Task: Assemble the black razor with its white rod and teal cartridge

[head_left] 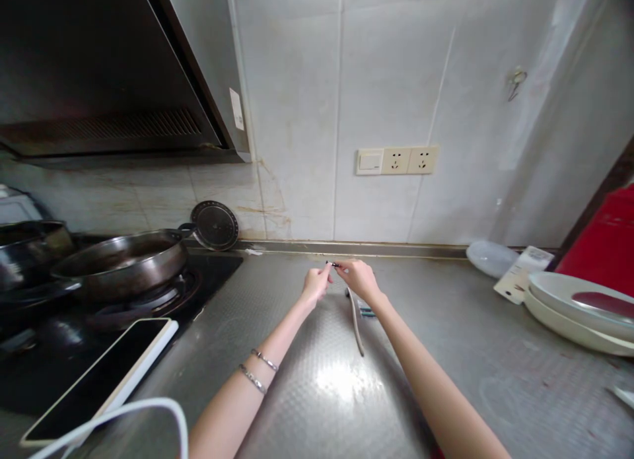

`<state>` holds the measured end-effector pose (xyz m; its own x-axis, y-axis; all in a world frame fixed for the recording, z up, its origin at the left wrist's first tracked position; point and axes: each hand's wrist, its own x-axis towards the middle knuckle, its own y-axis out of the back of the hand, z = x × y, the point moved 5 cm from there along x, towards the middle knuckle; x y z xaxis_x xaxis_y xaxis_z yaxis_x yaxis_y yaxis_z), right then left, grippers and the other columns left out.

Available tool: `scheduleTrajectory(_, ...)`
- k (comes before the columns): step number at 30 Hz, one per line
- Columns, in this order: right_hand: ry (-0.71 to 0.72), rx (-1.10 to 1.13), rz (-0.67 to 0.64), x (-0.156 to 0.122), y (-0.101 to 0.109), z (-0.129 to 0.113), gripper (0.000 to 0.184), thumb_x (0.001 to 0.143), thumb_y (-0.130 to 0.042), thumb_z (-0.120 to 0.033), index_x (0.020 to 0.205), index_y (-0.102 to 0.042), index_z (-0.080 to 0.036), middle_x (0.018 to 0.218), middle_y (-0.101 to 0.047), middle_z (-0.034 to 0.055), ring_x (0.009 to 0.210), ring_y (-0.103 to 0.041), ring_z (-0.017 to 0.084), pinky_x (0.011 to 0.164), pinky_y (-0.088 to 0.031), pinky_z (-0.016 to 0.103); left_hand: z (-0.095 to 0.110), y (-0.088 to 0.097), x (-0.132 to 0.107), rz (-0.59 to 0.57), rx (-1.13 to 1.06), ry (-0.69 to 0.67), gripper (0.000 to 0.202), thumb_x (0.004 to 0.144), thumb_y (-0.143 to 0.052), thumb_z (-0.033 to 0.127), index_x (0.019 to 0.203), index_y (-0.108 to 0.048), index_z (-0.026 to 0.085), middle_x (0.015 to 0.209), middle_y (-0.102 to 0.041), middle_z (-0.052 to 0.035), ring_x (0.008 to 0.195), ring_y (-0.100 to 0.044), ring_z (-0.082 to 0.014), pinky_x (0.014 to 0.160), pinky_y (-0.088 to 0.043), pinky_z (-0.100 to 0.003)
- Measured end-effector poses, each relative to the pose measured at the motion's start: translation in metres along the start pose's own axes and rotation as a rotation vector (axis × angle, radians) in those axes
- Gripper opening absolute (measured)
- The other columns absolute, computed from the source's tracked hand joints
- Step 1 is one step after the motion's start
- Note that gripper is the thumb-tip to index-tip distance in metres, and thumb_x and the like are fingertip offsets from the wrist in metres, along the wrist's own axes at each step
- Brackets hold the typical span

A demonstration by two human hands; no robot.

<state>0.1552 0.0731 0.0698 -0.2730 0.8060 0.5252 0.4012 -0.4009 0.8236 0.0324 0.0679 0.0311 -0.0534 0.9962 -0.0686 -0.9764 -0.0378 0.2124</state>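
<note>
Over the far half of the steel counter, my left hand (316,285) and my right hand (361,278) meet with their fingertips close together. Between them is a small dark piece (335,265), too small to name, which both hands pinch. Below my right hand a thin, curved beige-grey strip (356,324) with a dark upper end lies on the counter. A small teal-and-dark item (366,310) shows beside it, partly hidden by my right wrist.
At left, a steel pan (123,264) sits on the black stove (218,274), with a round black disc (214,225) behind. A phone (99,383) and white cable (168,401) are nearer. At right are stacked plates (569,319), a white card (522,274) and a translucent bowl (491,257).
</note>
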Motion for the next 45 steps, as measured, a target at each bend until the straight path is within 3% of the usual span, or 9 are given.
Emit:
scheduleTrajectory(12,0.057,-0.042,0.040,-0.003,-0.001,0.001,0.025,0.086,-0.045,-0.027,0.101,-0.065,-0.028,0.091,-0.070,0.0040,0.084,-0.062,0.017,0.065,-0.041,0.022,-0.002,-0.005,-0.001,-0.052,-0.068,0.056,0.045,0.083,-0.035,0.055,0.060,-0.041,0.017,0.037,-0.026,0.0091,0.027,-0.022,-0.0035,0.033,-0.014,-0.018)
scheduleTrajectory(25,0.047,-0.015,0.060,-0.002,0.001,0.001,0.025,0.086,-0.045,-0.027,0.100,-0.066,-0.028,0.091,-0.070,0.0037,0.084,-0.063,0.017,0.067,-0.042,0.022,0.000,-0.005,-0.002,0.072,-0.035,-0.024,0.048,0.080,-0.039,0.058,0.055,-0.043,0.018,0.038,-0.031,0.0063,0.030,-0.028,-0.0056,0.036,-0.018,-0.020)
scheduleTrajectory(33,0.063,0.047,0.107,-0.002,0.009,0.001,0.025,0.086,-0.046,-0.026,0.100,-0.066,-0.027,0.092,-0.070,0.0031,0.085,-0.063,0.017,0.067,-0.042,0.021,0.000,-0.006,0.002,0.138,0.028,-0.139,0.050,0.080,-0.036,0.059,0.054,-0.045,0.017,0.040,-0.036,0.0044,0.035,-0.033,-0.0073,0.040,-0.022,-0.021)
scheduleTrajectory(45,0.126,0.086,0.162,0.000,0.019,-0.001,0.026,0.087,-0.047,-0.024,0.106,-0.065,-0.025,0.101,-0.069,0.0042,0.091,-0.063,0.016,0.075,-0.044,0.021,0.006,-0.010,-0.004,0.152,-0.076,-0.224,0.051,0.078,-0.035,0.063,0.055,-0.042,0.018,0.039,-0.033,0.0062,0.034,-0.030,-0.0065,0.039,-0.021,-0.020)
